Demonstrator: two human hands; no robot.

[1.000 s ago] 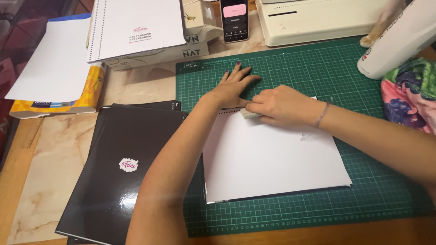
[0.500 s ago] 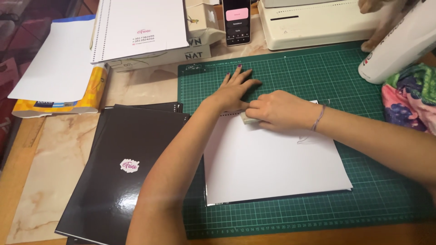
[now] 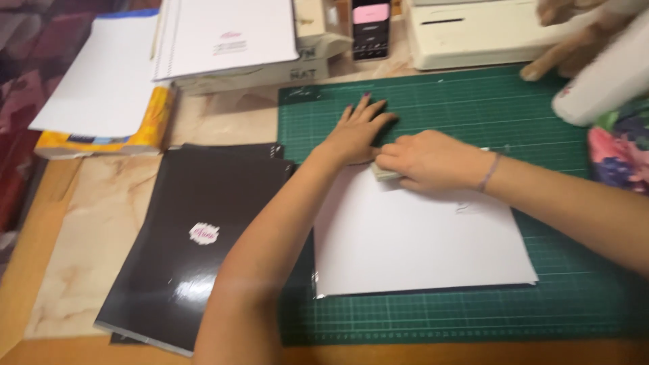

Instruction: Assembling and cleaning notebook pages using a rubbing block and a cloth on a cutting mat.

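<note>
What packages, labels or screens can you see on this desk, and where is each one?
Phone: top centre, upright, black, its screen lit pink and white.
Cardboard box: under the spiral notebook, pale with dark print.
Paper ream: far left, yellow wrapper under white sheets.
Logo label: small pink-white patch on the black covers.

We see the sheet (image 3: pixel 419 243) lying on the cutting mat (image 3: pixel 473 101), which lies on the bench (image 3: pixel 101 223). Our left hand (image 3: pixel 358 128) rests flat at the sheet's far edge, our right hand (image 3: pixel 429 159) just beside it. Left of the mat lies a stack of covers (image 3: pixel 189 236); behind those, a notebook (image 3: pixel 223 34) sits on a box (image 3: pixel 270 71).
</note>
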